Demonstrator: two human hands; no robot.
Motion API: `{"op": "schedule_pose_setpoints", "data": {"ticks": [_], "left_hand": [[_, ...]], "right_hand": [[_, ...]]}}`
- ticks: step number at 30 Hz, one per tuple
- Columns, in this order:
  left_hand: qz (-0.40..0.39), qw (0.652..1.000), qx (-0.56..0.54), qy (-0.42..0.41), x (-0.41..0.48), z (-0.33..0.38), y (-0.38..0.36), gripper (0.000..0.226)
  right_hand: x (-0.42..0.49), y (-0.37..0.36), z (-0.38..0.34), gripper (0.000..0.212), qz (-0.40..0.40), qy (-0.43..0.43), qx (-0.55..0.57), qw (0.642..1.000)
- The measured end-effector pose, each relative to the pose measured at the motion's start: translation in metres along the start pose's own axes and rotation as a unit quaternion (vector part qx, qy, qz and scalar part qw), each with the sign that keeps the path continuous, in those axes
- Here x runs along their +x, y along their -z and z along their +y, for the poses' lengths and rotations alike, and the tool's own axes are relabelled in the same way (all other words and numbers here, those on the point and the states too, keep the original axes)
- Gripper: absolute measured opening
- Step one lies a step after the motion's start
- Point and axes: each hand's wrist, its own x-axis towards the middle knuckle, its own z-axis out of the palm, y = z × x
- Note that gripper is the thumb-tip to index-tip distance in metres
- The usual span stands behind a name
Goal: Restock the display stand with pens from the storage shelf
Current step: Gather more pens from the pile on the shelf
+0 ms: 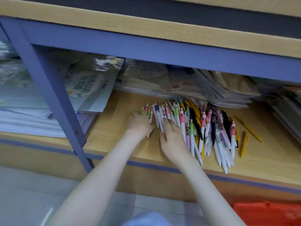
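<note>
A heap of click pens (203,128), white barrels with pink, green, black and yellow tops, lies on the wooden storage shelf (114,128). My left hand (140,123) is at the heap's left edge, fingers curled round a few pens whose tops stick out above it. Just to its right, my right hand (173,139) lies on the pens with its fingers stretched forward over the white barrels. Two yellow pens (243,144) lie apart to the right of the heap. No display stand is in view.
Plastic-wrapped stationery packs (187,84) are stacked behind the pens, and paper stacks (24,115) sit left of the blue shelf post (53,98). The blue beam (162,51) of the shelf above hangs low. An orange crate (267,212) stands on the floor at lower right.
</note>
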Motion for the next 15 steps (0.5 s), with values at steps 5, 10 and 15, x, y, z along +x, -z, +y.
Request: {"op": "schedule_pose_setpoints", "data": {"ticks": [5, 10, 15], "left_hand": [[-0.029, 0.998, 0.046, 0.006, 0.009, 0.014, -0.001, 0.071], [-0.025, 0.998, -0.019, -0.049, 0.019, 0.008, -0.003, 0.039], [-0.172, 0.861, -0.477, 0.034, 0.009, -0.031, 0.007, 0.026]], "right_hand": [[0.014, -0.018, -0.013, 0.058, 0.013, -0.07, -0.078, 0.994], [0.02, -0.023, -0.015, 0.059, 0.03, -0.091, -0.077, 0.992], [0.03, -0.021, -0.013, 0.05, 0.087, -0.114, 0.041, 0.989]]}}
